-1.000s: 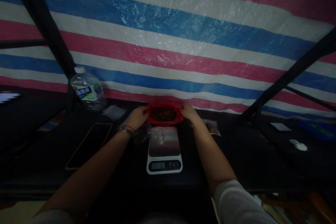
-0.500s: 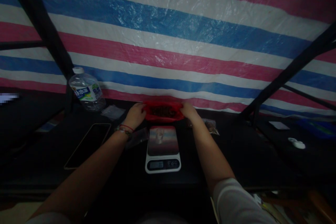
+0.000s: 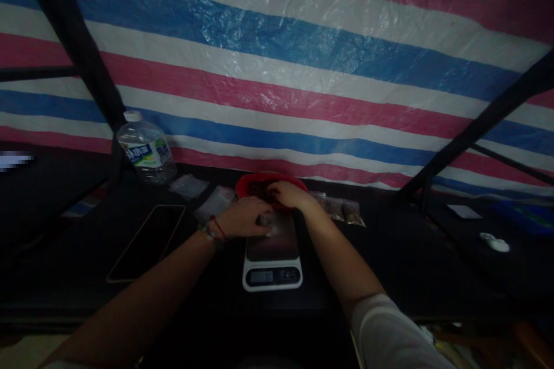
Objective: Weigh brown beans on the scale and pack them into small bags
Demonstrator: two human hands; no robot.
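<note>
My left hand (image 3: pixel 249 217) reaches over the kitchen scale (image 3: pixel 272 247), thumb and fingers curled round a small clear container (image 3: pixel 265 219) at the plate. Beyond the scale is a red bowl (image 3: pixel 243 184) with dark, loose bits (image 3: pixel 258 189) in it. My right hand (image 3: pixel 288 194) dips into this bowl from the right, fingers bent and drawn together among the bits. Whatever is between those fingertips is too dark to make out. Digits on the scale's display cannot be read.
Small filled zip bags (image 3: pixel 335 209) lie right of the bowl. Clear plastic bags (image 3: pixel 215 202) lie to its left, near a phone (image 3: pixel 147 242) and a large plastic bottle (image 3: pixel 149 153). A white earbud case (image 3: pixel 496 242) sits far right. Striped sheeting (image 3: pixel 277 92) hangs behind.
Both hands have left the red bowl's sides. My left hand came nearer to the small container on the scale; my right hand went into the bowl. The view shifted slightly.
</note>
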